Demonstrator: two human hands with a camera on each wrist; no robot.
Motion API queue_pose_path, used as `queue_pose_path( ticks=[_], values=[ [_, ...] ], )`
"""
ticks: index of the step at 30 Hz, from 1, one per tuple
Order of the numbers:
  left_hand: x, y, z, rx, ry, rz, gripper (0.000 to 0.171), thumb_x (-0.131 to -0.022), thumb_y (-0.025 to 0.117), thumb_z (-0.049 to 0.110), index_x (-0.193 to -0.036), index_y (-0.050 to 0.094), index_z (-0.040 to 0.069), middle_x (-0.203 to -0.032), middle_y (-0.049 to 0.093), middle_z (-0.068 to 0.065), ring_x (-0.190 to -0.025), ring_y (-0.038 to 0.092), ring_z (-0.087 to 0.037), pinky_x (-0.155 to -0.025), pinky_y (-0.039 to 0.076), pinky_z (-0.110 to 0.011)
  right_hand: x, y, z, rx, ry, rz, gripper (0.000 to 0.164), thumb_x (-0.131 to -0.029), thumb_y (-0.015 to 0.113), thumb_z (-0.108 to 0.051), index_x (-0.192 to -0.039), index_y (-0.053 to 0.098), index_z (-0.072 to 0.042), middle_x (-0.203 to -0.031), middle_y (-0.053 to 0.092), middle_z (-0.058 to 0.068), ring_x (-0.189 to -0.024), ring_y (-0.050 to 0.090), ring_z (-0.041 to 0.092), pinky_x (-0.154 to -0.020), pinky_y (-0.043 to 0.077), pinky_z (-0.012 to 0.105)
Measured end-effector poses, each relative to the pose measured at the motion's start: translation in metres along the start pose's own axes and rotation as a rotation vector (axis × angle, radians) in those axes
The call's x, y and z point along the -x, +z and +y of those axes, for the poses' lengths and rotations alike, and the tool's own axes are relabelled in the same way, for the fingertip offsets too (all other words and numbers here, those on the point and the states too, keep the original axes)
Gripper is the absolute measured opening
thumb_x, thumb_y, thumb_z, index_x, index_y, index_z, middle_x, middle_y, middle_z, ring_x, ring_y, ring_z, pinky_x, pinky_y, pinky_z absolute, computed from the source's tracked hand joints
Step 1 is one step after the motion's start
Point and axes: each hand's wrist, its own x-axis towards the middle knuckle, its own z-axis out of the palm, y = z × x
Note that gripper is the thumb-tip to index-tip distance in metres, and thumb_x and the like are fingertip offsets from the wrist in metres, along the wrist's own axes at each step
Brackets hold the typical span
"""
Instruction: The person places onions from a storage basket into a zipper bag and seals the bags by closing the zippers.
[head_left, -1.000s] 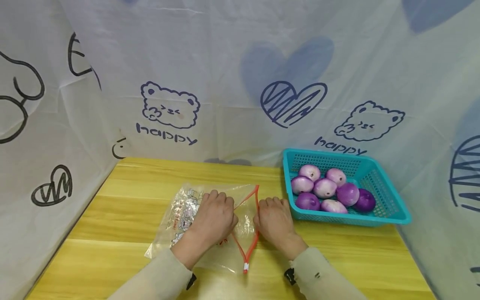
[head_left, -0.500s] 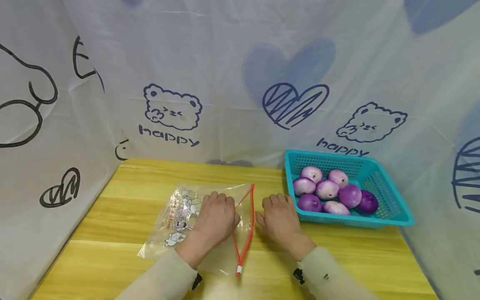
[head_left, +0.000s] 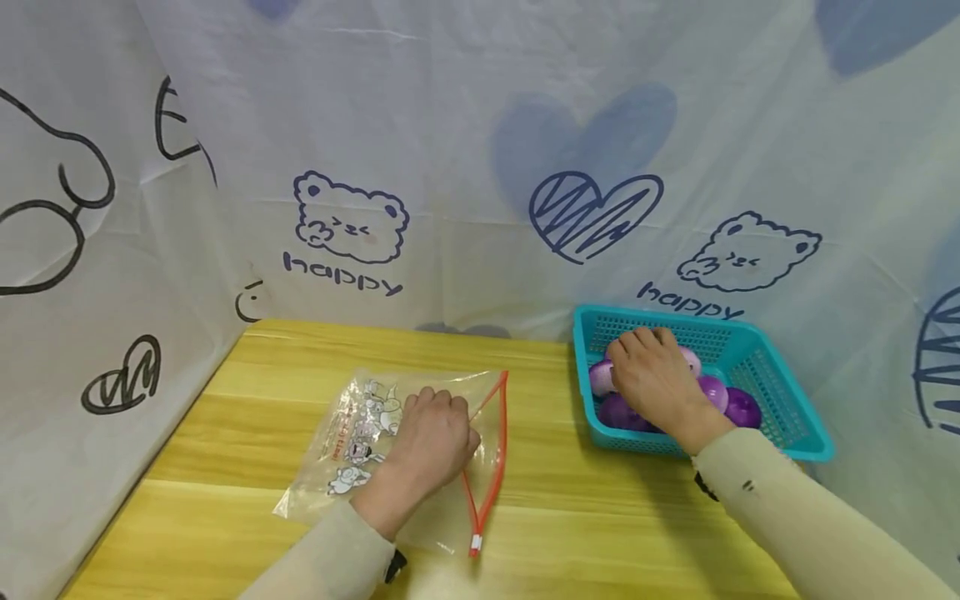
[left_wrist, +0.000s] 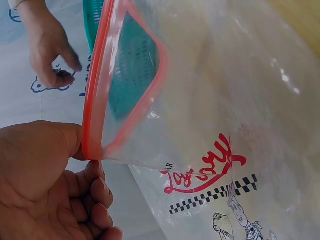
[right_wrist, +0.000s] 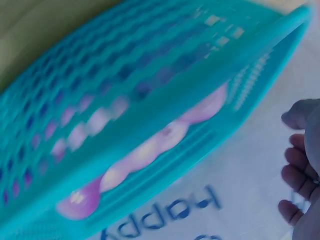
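Note:
My left hand [head_left: 432, 440] pinches the red zip edge [left_wrist: 94, 100] of a clear zip bag [head_left: 352, 437] between thumb and index finger, the other fingers curled below. The bag lies on the table, its mouth parted, with printed cartoon figures and a white slider [head_left: 476, 542] at the near end. My right hand [head_left: 656, 379] hovers over the turquoise basket [head_left: 797, 417], fingers spread and loosely bent, nothing held in the right wrist view. Several purple onions [head_left: 742, 409] sit in that basket, some hidden by this hand. The right wrist view is blurred.
The basket stands at the back right of the yellow wooden table [head_left: 555, 517]. Behind and beside the table hangs a white cloth [head_left: 465, 250] with drawn bears and hearts. Table surface shows between the bag and the basket.
My right hand has let go of the bag's zip edge and moved right and away from me, over the basket. The left hand stays at the bag, which has shifted slightly left.

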Motion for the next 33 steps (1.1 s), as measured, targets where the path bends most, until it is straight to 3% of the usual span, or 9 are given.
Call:
queue_pose_path(
  ticks=[8, 14, 24, 33],
  values=[
    [0.001, 0.002, -0.003, 0.051, -0.03, -0.076, 0.028, -0.089, 0.065, 0.02, -0.07, 0.046, 0.012, -0.067, 0.041, -0.001, -0.067, 0.035, -0.022, -0.065, 0.031, -0.033, 0.011, 0.024, 0.024, 0.114, -0.182, -0.231, 0.033, -0.101, 0.059, -0.003, -0.133, 0.061, -0.002, -0.128, 0.063, 0.016, -0.119, 0.058, 0.036, -0.099, 0.049, 0.056],
    [0.002, 0.003, -0.003, 0.078, -0.05, -0.099, 0.027, -0.09, 0.064, 0.02, -0.071, 0.047, 0.013, -0.069, 0.042, 0.0, -0.068, 0.036, -0.021, -0.066, 0.031, -0.033, 0.014, 0.038, 0.032, 0.202, -0.304, -0.358, 0.055, -0.098, 0.064, 0.003, -0.15, 0.053, -0.01, -0.152, 0.055, 0.009, -0.14, 0.05, 0.033, -0.112, 0.044, 0.058],
    [0.003, 0.006, -0.003, 0.082, -0.07, -0.141, 0.025, -0.09, 0.062, 0.02, -0.071, 0.046, 0.012, -0.069, 0.042, -0.001, -0.069, 0.036, -0.021, -0.066, 0.032, -0.033, 0.017, 0.064, 0.04, 0.148, -0.416, -0.309, 0.06, -0.095, 0.066, 0.005, -0.148, 0.053, -0.018, -0.148, 0.056, 0.006, -0.135, 0.052, 0.031, -0.11, 0.046, 0.058],
    [0.005, 0.006, -0.005, 0.067, -0.079, -0.159, 0.025, -0.093, 0.063, 0.023, -0.074, 0.051, 0.012, -0.07, 0.045, -0.001, -0.07, 0.038, -0.021, -0.067, 0.034, -0.033, 0.017, 0.078, 0.043, 0.119, -0.433, -0.243, 0.067, -0.087, 0.074, 0.005, -0.145, 0.053, -0.019, -0.14, 0.058, 0.008, -0.127, 0.054, 0.033, -0.106, 0.047, 0.056]
  ],
)
